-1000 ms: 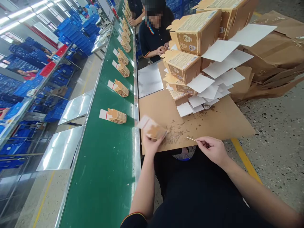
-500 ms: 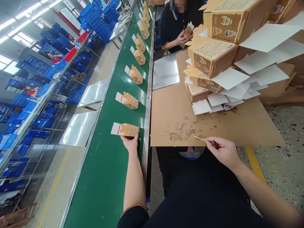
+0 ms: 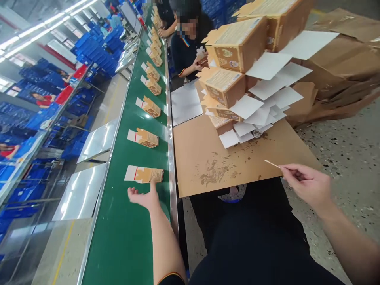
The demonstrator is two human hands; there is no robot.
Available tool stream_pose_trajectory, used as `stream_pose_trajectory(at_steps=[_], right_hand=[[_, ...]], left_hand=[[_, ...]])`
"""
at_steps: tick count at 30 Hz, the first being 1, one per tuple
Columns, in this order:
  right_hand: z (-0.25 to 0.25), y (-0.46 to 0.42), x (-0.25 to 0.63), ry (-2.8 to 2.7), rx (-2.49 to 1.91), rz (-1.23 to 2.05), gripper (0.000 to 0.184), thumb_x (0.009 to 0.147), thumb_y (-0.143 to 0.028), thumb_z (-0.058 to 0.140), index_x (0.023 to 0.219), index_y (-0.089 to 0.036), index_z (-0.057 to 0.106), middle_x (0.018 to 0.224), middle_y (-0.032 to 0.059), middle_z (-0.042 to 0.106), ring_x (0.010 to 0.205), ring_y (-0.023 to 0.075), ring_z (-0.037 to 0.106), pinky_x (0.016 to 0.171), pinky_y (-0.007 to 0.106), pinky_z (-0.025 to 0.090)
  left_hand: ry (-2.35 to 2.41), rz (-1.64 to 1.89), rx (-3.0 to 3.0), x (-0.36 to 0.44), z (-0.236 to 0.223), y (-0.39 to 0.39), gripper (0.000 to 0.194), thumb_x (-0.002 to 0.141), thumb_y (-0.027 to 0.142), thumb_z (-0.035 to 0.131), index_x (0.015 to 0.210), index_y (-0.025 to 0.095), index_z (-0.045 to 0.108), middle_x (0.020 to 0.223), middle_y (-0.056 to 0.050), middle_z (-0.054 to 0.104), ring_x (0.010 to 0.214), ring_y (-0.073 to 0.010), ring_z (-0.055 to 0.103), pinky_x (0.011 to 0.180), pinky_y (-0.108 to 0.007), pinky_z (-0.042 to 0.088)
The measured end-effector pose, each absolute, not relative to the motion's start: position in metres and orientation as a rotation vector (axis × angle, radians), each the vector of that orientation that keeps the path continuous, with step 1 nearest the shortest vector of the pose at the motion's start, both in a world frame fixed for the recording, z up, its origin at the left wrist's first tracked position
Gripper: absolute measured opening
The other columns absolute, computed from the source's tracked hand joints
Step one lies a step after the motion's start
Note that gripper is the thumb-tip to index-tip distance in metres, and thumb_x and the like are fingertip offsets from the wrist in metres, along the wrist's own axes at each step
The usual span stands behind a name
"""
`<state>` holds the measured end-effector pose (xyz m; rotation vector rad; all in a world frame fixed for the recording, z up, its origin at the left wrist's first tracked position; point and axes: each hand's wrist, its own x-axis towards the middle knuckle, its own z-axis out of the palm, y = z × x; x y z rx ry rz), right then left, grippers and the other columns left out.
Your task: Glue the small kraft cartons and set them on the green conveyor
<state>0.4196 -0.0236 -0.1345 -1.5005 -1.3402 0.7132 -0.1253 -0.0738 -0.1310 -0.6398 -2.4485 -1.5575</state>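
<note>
On the green conveyor belt (image 3: pixel 124 245), the nearest small open-topped carton (image 3: pixel 148 175) lies with its white flap to the left. Just on the near side of it, my left hand (image 3: pixel 145 198) has its fingers spread; the thumb overlaps the carton's lower edge, and I cannot tell if it touches. My right hand (image 3: pixel 308 186), to the right of the cardboard-covered table, pinches a thin cotton swab (image 3: pixel 271 163) between thumb and fingers. The swab's pale tip points left, above the front of the cardboard sheet (image 3: pixel 190 158), which has dark wet-looking smears.
More cartons (image 3: pixel 144 137) stand in a row up the belt. Stacked brown cartons (image 3: pixel 234 51) with white flaps rise at the table's back right, beside a roll of clear tape (image 3: pixel 257 133). A co-worker (image 3: pixel 190 43) handles a carton beyond the metal plate (image 3: pixel 185 103).
My left hand has let go of the nearest carton, its fingers now spread. My right hand has moved right with the swab. The view has shifted.
</note>
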Motion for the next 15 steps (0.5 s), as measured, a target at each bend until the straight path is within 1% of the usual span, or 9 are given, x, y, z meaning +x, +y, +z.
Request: stream_pose_trajectory(at_steps=[2, 3, 6, 8, 9, 10, 12, 13, 15], right_hand=[[-0.132, -0.032, 0.437, -1.244, -1.573, 0.664, 0.028, 0.089, -0.058, 0.086, 0.088, -0.030, 0.088, 0.068, 0.0077, 0.073, 0.055, 0.0248, 0.070, 0.053, 0.040, 0.066], [-0.131, -0.035, 0.442, -1.203, -1.598, 0.645, 0.028, 0.087, -0.058, 0.087, 0.088, -0.031, 0.089, 0.067, 0.0078, 0.073, 0.053, 0.0245, 0.068, 0.051, 0.040, 0.064], [-0.126, -0.038, 0.442, -1.140, -1.598, 0.652, 0.029, 0.084, -0.059, 0.088, 0.083, -0.030, 0.088, 0.064, 0.0078, 0.071, 0.050, 0.0237, 0.066, 0.047, 0.039, 0.061], [-0.122, -0.037, 0.433, -1.164, -1.552, 0.675, 0.028, 0.084, -0.057, 0.087, 0.081, -0.029, 0.087, 0.062, 0.0071, 0.070, 0.050, 0.0238, 0.066, 0.047, 0.039, 0.061], [-0.119, -0.037, 0.428, -1.188, -1.531, 0.674, 0.026, 0.085, -0.055, 0.086, 0.081, -0.029, 0.087, 0.062, 0.0069, 0.071, 0.051, 0.0240, 0.067, 0.049, 0.039, 0.062], [-0.117, -0.037, 0.424, -1.213, -1.515, 0.664, 0.024, 0.086, -0.053, 0.085, 0.082, -0.029, 0.088, 0.063, 0.0067, 0.072, 0.052, 0.0241, 0.068, 0.051, 0.039, 0.063], [-0.113, -0.037, 0.417, -1.251, -1.495, 0.641, 0.021, 0.088, -0.049, 0.084, 0.083, -0.029, 0.088, 0.066, 0.0060, 0.074, 0.053, 0.0241, 0.069, 0.052, 0.039, 0.063], [-0.111, -0.038, 0.416, -1.257, -1.488, 0.633, 0.021, 0.088, -0.049, 0.083, 0.083, -0.029, 0.088, 0.065, 0.0056, 0.074, 0.053, 0.0242, 0.069, 0.051, 0.039, 0.063], [-0.109, -0.040, 0.417, -1.246, -1.481, 0.621, 0.021, 0.089, -0.048, 0.083, 0.082, -0.029, 0.087, 0.063, 0.0049, 0.072, 0.051, 0.0247, 0.068, 0.050, 0.040, 0.063]], left_hand=[[-2.241, -1.546, -0.720, -0.107, -0.124, -0.065, 0.069, 0.079, 0.034, 0.088, 0.133, 0.030, 0.044, 0.146, -0.012, 0.052, 0.145, -0.0347, 0.058, 0.128, -0.059, 0.048], [-2.188, -1.634, -0.807, -0.094, -0.120, -0.055, 0.060, 0.085, 0.037, 0.082, 0.132, 0.031, 0.045, 0.140, -0.010, 0.054, 0.139, -0.0329, 0.061, 0.124, -0.057, 0.052], [-2.230, -2.184, -1.106, -0.043, -0.103, 0.003, 0.043, 0.092, 0.045, 0.074, 0.126, 0.030, 0.051, 0.121, -0.005, 0.057, 0.122, -0.0276, 0.068, 0.113, -0.049, 0.057], [-2.262, -2.476, -1.341, -0.009, -0.082, 0.056, 0.045, 0.095, 0.051, 0.073, 0.131, 0.030, 0.057, 0.122, -0.007, 0.060, 0.120, -0.0271, 0.071, 0.110, -0.047, 0.058], [-2.179, -2.464, -1.534, 0.007, -0.067, 0.082, 0.050, 0.095, 0.052, 0.075, 0.137, 0.030, 0.058, 0.129, -0.009, 0.061, 0.123, -0.0277, 0.071, 0.110, -0.047, 0.058], [-2.053, -2.345, -1.764, 0.021, -0.051, 0.107, 0.059, 0.094, 0.051, 0.079, 0.145, 0.031, 0.058, 0.140, -0.011, 0.060, 0.131, -0.0292, 0.069, 0.113, -0.047, 0.057], [-1.777, -1.961, -2.166, 0.046, -0.019, 0.149, 0.078, 0.089, 0.050, 0.087, 0.158, 0.030, 0.056, 0.160, -0.014, 0.055, 0.148, -0.0351, 0.059, 0.122, -0.052, 0.051], [-1.658, -1.772, -2.314, 0.057, -0.005, 0.164, 0.083, 0.087, 0.049, 0.091, 0.160, 0.029, 0.057, 0.168, -0.015, 0.051, 0.155, -0.0385, 0.053, 0.126, -0.055, 0.047], [-1.504, -1.514, -2.514, 0.079, 0.013, 0.186, 0.083, 0.086, 0.048, 0.094, 0.160, 0.027, 0.061, 0.175, -0.016, 0.049, 0.163, -0.0446, 0.044, 0.132, -0.063, 0.039]])
